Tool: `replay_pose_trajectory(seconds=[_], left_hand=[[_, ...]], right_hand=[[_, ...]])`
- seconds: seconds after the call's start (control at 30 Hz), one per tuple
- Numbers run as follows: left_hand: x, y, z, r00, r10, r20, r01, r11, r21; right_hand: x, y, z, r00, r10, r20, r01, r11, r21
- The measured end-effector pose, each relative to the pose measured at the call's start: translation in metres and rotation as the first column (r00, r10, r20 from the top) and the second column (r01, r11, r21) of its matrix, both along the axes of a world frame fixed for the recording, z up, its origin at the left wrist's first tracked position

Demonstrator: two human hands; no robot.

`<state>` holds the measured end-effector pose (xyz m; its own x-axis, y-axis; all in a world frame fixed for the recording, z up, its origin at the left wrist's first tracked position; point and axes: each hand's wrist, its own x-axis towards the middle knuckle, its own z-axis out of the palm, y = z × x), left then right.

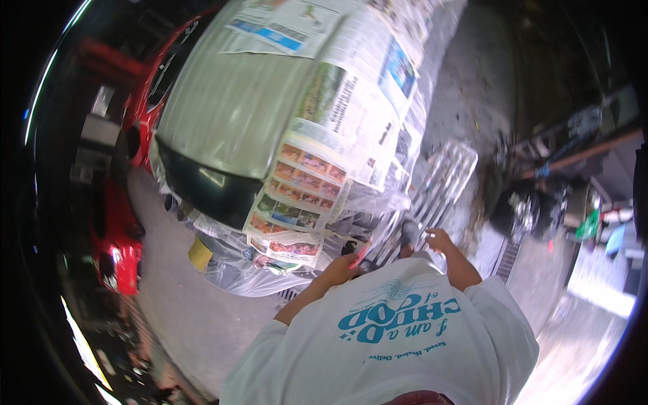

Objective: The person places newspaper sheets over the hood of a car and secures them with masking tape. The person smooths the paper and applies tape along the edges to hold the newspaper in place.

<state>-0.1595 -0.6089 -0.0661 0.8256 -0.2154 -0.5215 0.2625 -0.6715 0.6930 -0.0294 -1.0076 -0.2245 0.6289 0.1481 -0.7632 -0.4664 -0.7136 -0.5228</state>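
Note:
In front of me stands a vehicle with a dull greenish-grey ribbed roof point(229, 101). Newspaper sheets point(364, 121) and thin clear plastic film point(229, 273) cover its side and rear. My left hand point(343, 268) is closed on a slim red object point(362, 254) of a kind too blurred to tell, close to the lower edge of the paper. Low in front of my body, my right hand point(439, 241) has its fingers curled together, apart from the vehicle. Whatever may be between those fingers is too small to make out.
Beneath my hands runs a slatted metal grate point(432, 206), with my shoe point(409, 235) on it. Black bags point(516, 209) and assorted items lie at the right. Red vehicles point(118, 250) stand to the left. A yellow piece point(199, 254) sits on the plastic.

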Motion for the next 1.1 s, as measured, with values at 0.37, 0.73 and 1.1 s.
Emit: replay_pose_trajectory(seconds=[0.37, 0.73, 1.1], left_hand=[[0.009, 0.002, 0.022, 0.824, 0.566, 0.036, -0.528, 0.788, -0.316], [-0.074, 0.0, -0.049, 0.952, 0.306, -0.013, -0.305, 0.943, -0.136], [-0.067, 0.016, -0.019, 0.88, 0.474, 0.016, -0.461, 0.862, -0.21]], right_hand=[[0.052, 0.012, 0.014, 0.997, -0.005, 0.074, -0.01, 0.982, 0.191], [-0.005, -0.009, 0.054, 0.973, -0.073, -0.22, 0.076, 0.997, 0.005], [0.015, -0.013, 0.099, 0.622, -0.538, -0.569, 0.779, 0.35, 0.521]])
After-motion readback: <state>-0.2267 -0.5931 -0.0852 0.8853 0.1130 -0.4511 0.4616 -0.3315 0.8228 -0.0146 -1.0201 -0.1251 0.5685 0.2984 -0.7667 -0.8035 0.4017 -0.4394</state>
